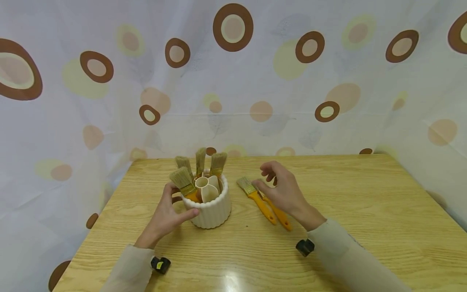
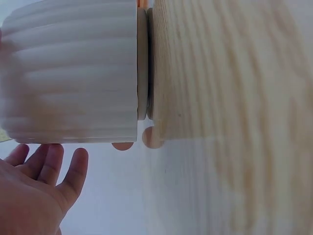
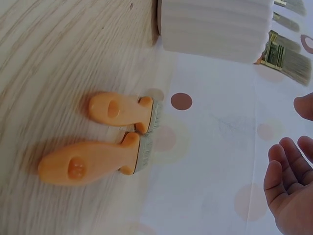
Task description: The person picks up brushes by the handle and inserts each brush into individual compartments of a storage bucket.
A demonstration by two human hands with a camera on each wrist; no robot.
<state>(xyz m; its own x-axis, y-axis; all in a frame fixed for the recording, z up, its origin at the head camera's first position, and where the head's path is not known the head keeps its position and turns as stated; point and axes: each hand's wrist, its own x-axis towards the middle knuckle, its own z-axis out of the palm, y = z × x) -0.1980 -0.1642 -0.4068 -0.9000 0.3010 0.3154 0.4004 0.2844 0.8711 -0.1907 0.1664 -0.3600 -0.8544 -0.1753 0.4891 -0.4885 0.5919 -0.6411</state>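
From my remote seat, my left hand point(image 1: 166, 217) grips the white holder point(image 1: 212, 215), 4 brushes point(image 1: 183, 181) inside, toward the table point(image 1: 365, 202)'s far left corner. My right hand point(image 1: 284, 190), loosely curled, holding nothing, hovers by 2 orange-handled brushes point(image 1: 261, 206), bristles toward the far edge.

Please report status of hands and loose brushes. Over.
Left hand holds white ribbed round pot. Right hand empty, near two orange-handled flat bristle brushes on wooden table. No obstacle seen.

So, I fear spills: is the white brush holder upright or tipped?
Upright: the brush holder has its rim on top, its base toward the tabletop, and paintbrushes inside, bristles up.
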